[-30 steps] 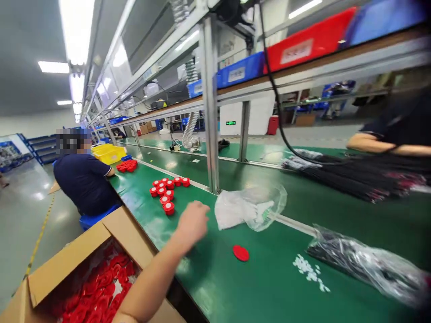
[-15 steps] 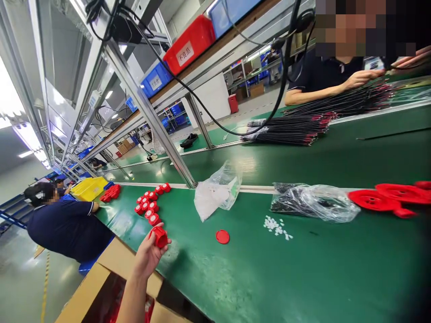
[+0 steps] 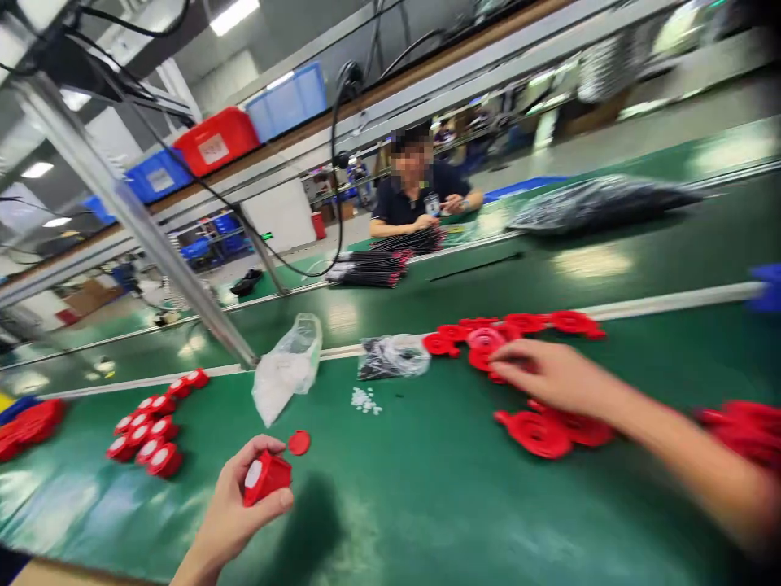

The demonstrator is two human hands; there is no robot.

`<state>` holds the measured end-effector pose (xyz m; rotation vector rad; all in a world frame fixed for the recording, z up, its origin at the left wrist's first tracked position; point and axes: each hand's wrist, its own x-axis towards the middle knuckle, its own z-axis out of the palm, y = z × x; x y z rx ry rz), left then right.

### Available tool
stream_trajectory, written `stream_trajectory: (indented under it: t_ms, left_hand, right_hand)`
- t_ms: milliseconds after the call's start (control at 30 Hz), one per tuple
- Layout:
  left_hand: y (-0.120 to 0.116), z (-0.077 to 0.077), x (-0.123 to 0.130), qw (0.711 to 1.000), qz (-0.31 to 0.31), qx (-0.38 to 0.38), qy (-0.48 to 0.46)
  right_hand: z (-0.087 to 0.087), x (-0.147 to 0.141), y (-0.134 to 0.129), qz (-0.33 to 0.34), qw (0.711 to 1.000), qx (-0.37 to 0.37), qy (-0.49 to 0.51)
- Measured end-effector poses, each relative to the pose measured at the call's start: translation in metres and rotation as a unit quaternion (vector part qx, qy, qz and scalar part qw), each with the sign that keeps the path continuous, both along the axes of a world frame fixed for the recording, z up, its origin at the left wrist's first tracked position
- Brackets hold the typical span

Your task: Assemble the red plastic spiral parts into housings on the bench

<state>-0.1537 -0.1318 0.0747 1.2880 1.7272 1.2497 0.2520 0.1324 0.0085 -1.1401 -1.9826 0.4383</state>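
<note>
My left hand [image 3: 235, 509] grips a hollow red plastic cap [image 3: 268, 478] with a white round face, held tilted above the green bench between thumb and fingers. A flat red disc [image 3: 298, 443] lies just beyond it. My right hand [image 3: 552, 376] reaches across to a row of red round plastic parts. Its fingertips pinch the edge of one red wheel-shaped part [image 3: 484, 346]; blur softens the contact. More such parts [image 3: 537, 431] lie below that hand. Several red caps with white faces [image 3: 146, 427] stand grouped at the left.
Small white pieces [image 3: 366, 400] lie mid-bench near a clear bag with white contents [image 3: 288, 370] and a bag of black parts [image 3: 390, 356]. A metal post [image 3: 152, 236] rises at left. Across the bench a co-worker [image 3: 415, 195] sits behind black cables [image 3: 372, 267].
The view has swung right. My left hand still holds the red cap, now turned to show its white face. My right hand has come into view at the red wheel-shaped parts.
</note>
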Motion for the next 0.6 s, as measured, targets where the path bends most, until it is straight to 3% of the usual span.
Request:
stream_trajectory:
  t_ms: [67,133,267,367,433,600]
  left_hand:
    - [0.035,0.004,0.027,0.996,-0.085,0.003,0.033]
    - [0.07,0.003,0.058,0.988,-0.145,0.017,0.05]
    - [0.116,-0.027,0.111,0.975,-0.2,0.058,0.076]
    - [0.119,-0.06,0.125,0.969,-0.228,0.068,0.067]
    - [0.111,-0.073,0.123,0.967,-0.244,0.052,0.059]
    - [0.103,-0.068,0.113,0.975,-0.22,0.011,0.02]
  right_hand:
    - [0.01,-0.006,0.01,0.031,0.988,-0.013,-0.149]
    - [0.015,-0.028,0.017,0.017,0.972,-0.002,-0.235]
    - [0.018,-0.077,0.028,-0.053,0.956,0.019,-0.287]
    - [0.017,-0.093,0.028,-0.06,0.944,0.029,-0.323]
    - [0.012,-0.092,0.018,-0.043,0.936,0.036,-0.347]
    - [-0.001,-0.078,-0.023,0.026,0.932,0.045,-0.358]
